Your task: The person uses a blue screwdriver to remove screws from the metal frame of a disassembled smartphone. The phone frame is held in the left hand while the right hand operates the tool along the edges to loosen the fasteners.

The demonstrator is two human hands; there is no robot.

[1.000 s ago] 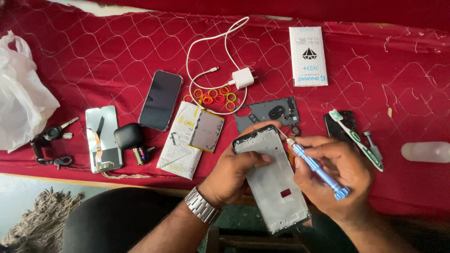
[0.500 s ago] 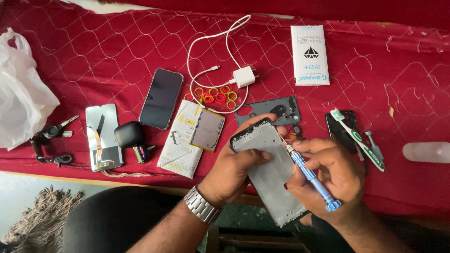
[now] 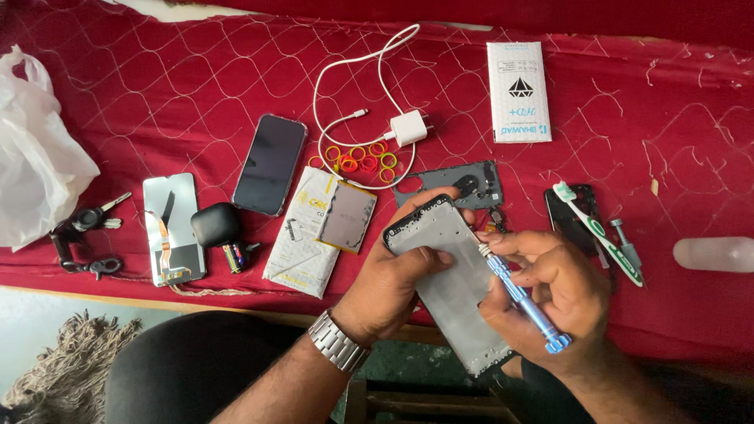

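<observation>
Working left to right across the red quilted cloth [image 3: 157, 94]: a white crumpled plastic bag [image 3: 35, 149] sits at the far left edge, with a dark bunch of keys on a clip [image 3: 82, 232] just near of it. Next comes a pale detached phone screen with an orange ribbon cable [image 3: 171, 228], then a small black rounded earbud case [image 3: 214, 224] touching its right side. A dark-screened smartphone [image 3: 270, 164] lies face up, a little farther back. Right of that, a flat grey battery [image 3: 346, 217] rests on a white printed packet [image 3: 302, 235]. Beyond them lie a white charger plug with its looped cable [image 3: 408, 127] and a scatter of small red and yellow rings [image 3: 361, 157].

Your left hand [image 3: 393, 279], steel watch [image 3: 338, 341] on the wrist, grips the grey metal phone frame [image 3: 452, 275] by its left edge, thumb lying across the face; the frame is held tilted off the cloth, near the table's near edge. Your right hand [image 3: 554, 290] pinches a blue-handled precision screwdriver [image 3: 522, 298], tip touching the frame's right edge.

Behind the frame lies a dark plastic inner cover [image 3: 463, 184]. Far back sits a white flat box [image 3: 518, 90]. Right of your hands: a green-and-white toothbrush [image 3: 601, 232] lying across a black phone part [image 3: 569, 208], then a translucent white cylinder [image 3: 719, 255] at the right edge.
</observation>
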